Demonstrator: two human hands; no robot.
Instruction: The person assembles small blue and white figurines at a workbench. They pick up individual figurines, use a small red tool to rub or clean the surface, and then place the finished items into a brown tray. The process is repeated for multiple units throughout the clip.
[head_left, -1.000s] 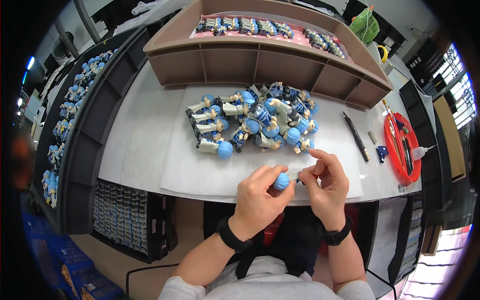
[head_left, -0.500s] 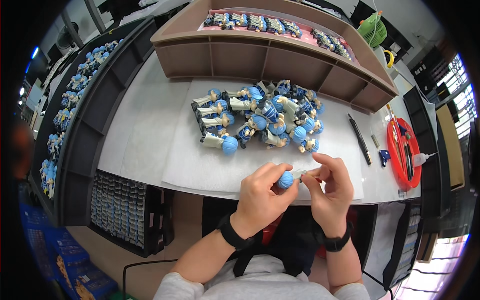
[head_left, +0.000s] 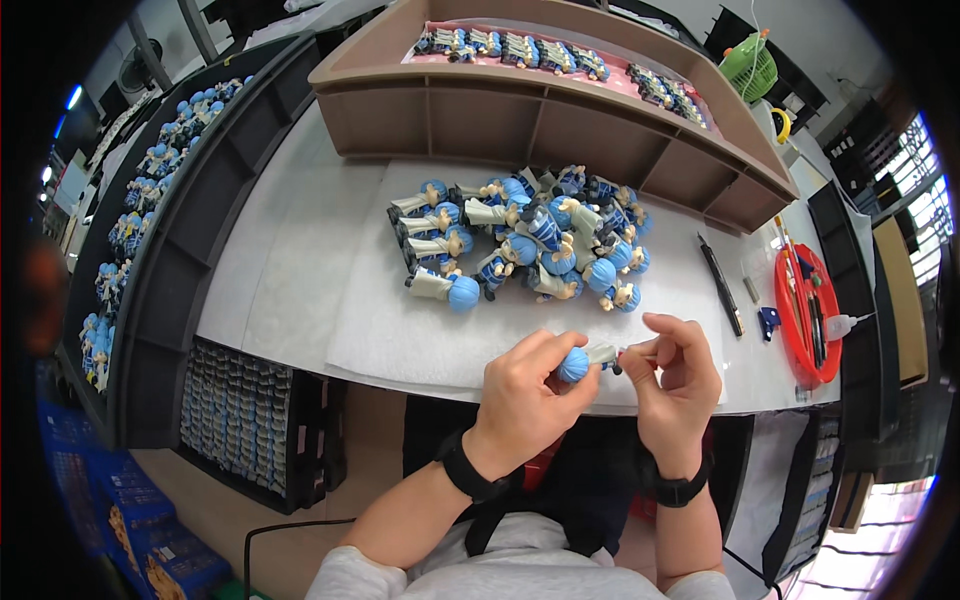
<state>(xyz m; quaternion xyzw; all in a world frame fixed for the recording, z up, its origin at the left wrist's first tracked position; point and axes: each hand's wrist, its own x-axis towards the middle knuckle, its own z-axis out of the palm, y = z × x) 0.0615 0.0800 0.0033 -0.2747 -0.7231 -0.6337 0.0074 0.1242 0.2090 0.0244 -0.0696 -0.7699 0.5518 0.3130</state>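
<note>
Both hands are working together at the near edge of the table [head_left: 300, 270], the left hand [head_left: 525, 395] closing its fingers around a small blue-haired figurine [head_left: 585, 360] while the right hand [head_left: 675, 385] is pinching something thin at the figurine's far end; what that piece is cannot be told at this size. The figurine is lying sideways between the two hands, its blue head against the left fingers. By the look of it, one figure is being fitted or touched up, and any further move is calling for a steady left grip and fine fingertip control from the right. Just beyond the hands, a pile of like figurines [head_left: 520, 240] is lying on a white sheet. Farther off, a brown shelf unit [head_left: 560, 120] is carrying more rows. To the right of the right hand, a red tray [head_left: 805, 310] is holding slim tools, a black pen-like tool [head_left: 722, 285] lying between tray and pile.
</note>
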